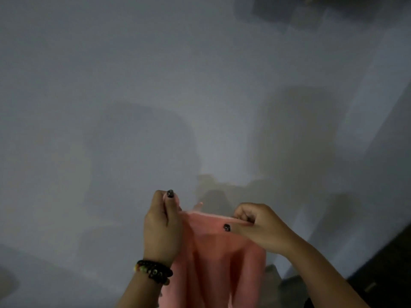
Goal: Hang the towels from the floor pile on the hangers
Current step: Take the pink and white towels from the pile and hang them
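A pink towel (220, 258) hangs down in front of me at the bottom centre of the head view. My left hand (161, 225), with a dark bead bracelet on the wrist, pinches the towel's upper left corner. My right hand (258, 225) pinches its upper edge on the right. The top edge is stretched between the two hands, and the rest drops out of the frame below. No hanger and no floor pile is in view.
A plain grey-white wall (155, 85) fills most of the view, with soft shadows on it. A dark piece of furniture or door edge (387, 270) stands at the lower right. A dark shape (289, 10) sits at the top right.
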`<state>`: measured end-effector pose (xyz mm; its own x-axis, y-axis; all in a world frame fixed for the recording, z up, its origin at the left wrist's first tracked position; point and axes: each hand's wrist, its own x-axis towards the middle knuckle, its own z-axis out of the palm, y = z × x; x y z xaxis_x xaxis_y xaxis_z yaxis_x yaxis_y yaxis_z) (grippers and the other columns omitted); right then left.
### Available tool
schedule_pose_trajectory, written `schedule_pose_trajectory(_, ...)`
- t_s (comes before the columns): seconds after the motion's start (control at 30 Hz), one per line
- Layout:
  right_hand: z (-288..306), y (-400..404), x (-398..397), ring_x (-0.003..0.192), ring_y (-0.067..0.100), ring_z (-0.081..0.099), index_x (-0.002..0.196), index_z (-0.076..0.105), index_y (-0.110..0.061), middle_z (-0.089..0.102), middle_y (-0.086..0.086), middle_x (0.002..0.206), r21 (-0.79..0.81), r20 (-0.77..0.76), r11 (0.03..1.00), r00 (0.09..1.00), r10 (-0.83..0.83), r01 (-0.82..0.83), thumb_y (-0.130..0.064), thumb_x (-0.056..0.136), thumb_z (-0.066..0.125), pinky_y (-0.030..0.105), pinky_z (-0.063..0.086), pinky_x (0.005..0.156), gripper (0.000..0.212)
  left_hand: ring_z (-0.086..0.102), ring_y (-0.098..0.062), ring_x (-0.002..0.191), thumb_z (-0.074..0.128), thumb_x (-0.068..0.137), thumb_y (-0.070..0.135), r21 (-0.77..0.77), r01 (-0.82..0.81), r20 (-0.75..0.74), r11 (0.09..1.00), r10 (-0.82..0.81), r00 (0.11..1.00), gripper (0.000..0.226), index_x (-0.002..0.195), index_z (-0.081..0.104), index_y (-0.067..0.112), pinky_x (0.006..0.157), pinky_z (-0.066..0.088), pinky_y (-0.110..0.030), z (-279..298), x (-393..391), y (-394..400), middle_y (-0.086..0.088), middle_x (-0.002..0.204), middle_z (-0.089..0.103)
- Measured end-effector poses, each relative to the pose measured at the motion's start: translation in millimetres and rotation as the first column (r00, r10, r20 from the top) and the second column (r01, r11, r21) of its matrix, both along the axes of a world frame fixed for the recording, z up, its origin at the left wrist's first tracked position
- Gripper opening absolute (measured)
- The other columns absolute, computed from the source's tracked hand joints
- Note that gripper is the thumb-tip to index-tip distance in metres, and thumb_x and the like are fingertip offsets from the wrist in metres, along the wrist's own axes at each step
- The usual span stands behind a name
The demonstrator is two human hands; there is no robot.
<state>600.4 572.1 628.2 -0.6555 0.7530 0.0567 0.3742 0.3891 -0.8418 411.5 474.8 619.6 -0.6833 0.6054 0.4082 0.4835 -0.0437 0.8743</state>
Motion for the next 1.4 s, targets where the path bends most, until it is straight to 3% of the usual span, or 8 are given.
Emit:
schedule_pose_trajectory(0.2, 2.1, 53.7, 50.7, 0.055, 0.002, 0.043, 0.071, 0.062, -0.014, 0.05, -0.009, 0.058, 0.038, -0.012, 0.998, 0.998, 0.057, -0.057, -0.021, 0.085, 0.071, 0.024, 0.033, 0.056, 0.018, 0.06, -0.003, 0.07, 0.036, 0.096, 0.035, -0.038, -0.18, -0.011, 0.983, 0.18, 0.984, 0.028, 0.083, 0.058, 0.023, 0.058, 0.039, -0.015, 2.4, 35.5, 13.8, 0.014, 0.076, 0.068)
schedule_pose_trajectory(0.37, 31.9, 48.0, 40.6, 0.062, -0.001, 0.05, 0.071, 0.066, -0.02, 0.058, -0.013, 0.064, 0.125, -0.05, 0.963, 0.968, 0.246, -0.239, -0.011, 0.084, 0.069, 0.021, 0.039, 0.061, 0.016, 0.061, -0.007, 0.062, 0.041, 0.101, 0.025, -0.004, -0.032, -0.069, 0.999, 0.032, 0.997, 0.023, 0.085, 0.056, 0.034, 0.054, 0.043, -0.018, 7.8, 94.9, 14.2, 0.03, 0.091, 0.069)
schedule_pose_trajectory(0.5, 54.9, 35.8, 28.8, 0.076, -0.001, 0.062, 0.08, 0.071, -0.022, 0.068, -0.014, 0.078, 0.229, -0.074, 0.925, 0.941, 0.329, -0.305, -0.006, 0.085, 0.065, 0.015, 0.046, 0.071, 0.018, 0.049, -0.005, 0.051, 0.037, 0.096, 0.033, 0.057, 0.026, -0.069, 0.998, -0.022, 0.997, 0.024, 0.074, 0.045, 0.027, 0.049, 0.035, -0.019, 8.8, 113.8, 18.5, 0.016, 0.062, 0.057)
schedule_pose_trajectory(0.63, 66.9, 33.3, 27.2, 0.073, 0.005, 0.064, 0.08, 0.072, -0.022, 0.069, -0.007, 0.078, 0.26, -0.074, 0.92, 0.945, 0.32, -0.292, -0.01, 0.081, 0.067, 0.024, 0.05, 0.07, 0.013, 0.043, -0.008, 0.051, 0.034, 0.095, 0.035, 0.093, 0.022, -0.068, 0.995, -0.016, 0.998, 0.029, 0.073, 0.043, 0.017, 0.05, 0.034, -0.026, 17.9, 104.5, 21.0, 0.009, 0.059, 0.048)
schedule_pose_trajectory(0.8, 57.2, 55.6, 34.5, 0.053, 0.002, 0.046, 0.071, 0.069, -0.021, 0.055, -0.011, 0.055, 0.06, 0.025, 0.964, 0.966, 0.259, -0.26, -0.026, 0.073, 0.082, 0.019, 0.036, 0.053, 0.015, 0.048, -0.008, 0.057, 0.033, 0.092, 0.033, 0.125, -0.114, 0.009, 0.986, 0.114, 0.993, 0.03, 0.074, 0.046, 0.013, 0.054, 0.036, -0.024, 21.2, 85.3, 25.2, 0.003, 0.06, 0.051)
schedule_pose_trajectory(0.93, 25.4, 69.5, 55.5, 0.064, 0.002, 0.059, 0.081, 0.072, -0.011, 0.068, -0.007, 0.07, -0.115, 0.127, 0.975, 0.97, 0.206, -0.191, -0.019, 0.077, 0.08, 0.018, 0.045, 0.063, 0.012, 0.05, -0.006, 0.059, 0.032, 0.091, 0.038, 0.099, -0.172, 0.083, 0.98, 0.164, 0.983, 0.034, 0.072, 0.046, 0.014, 0.056, 0.037, -0.026, 7.7, 65.9, 18.2, 0.002, 0.062, 0.053)
schedule_pose_trajectory(1.23, -14.3, 66.6, 63.2, 0.054, 0.011, 0.041, 0.069, 0.06, -0.017, 0.043, -0.003, 0.058, -0.231, 0.193, 0.972, 0.981, 0.013, 0.033, -0.035, 0.09, 0.063, 0.026, 0.031, 0.058, 0.028, 0.05, -0.03, 0.067, 0.026, 0.089, 0.043, -0.028, -0.328, 0.103, 0.944, 0.329, 0.939, 0.041, 0.079, 0.049, 0.011, 0.062, 0.033, -0.035, -23.6, 53.9, 4.4, -0.001, 0.069, 0.056)
schedule_pose_trajectory(1.4, -30.5, 59.9, 60.0, 0.052, 0.012, 0.03, 0.058, 0.039, -0.016, 0.029, 0.0, 0.056, -0.114, 0.136, 0.983, 0.983, -0.126, 0.142, -0.042, 0.082, 0.071, 0.027, 0.021, 0.051, 0.047, 0.048, -0.028, 0.067, 0.035, 0.101, 0.035, -0.074, -0.305, 0.197, 0.949, 0.314, 0.929, 0.041, 0.076, 0.049, 0.007, 0.064, 0.034, -0.037, -26.3, 42.5, 1.8, -0.006, 0.07, 0.055)
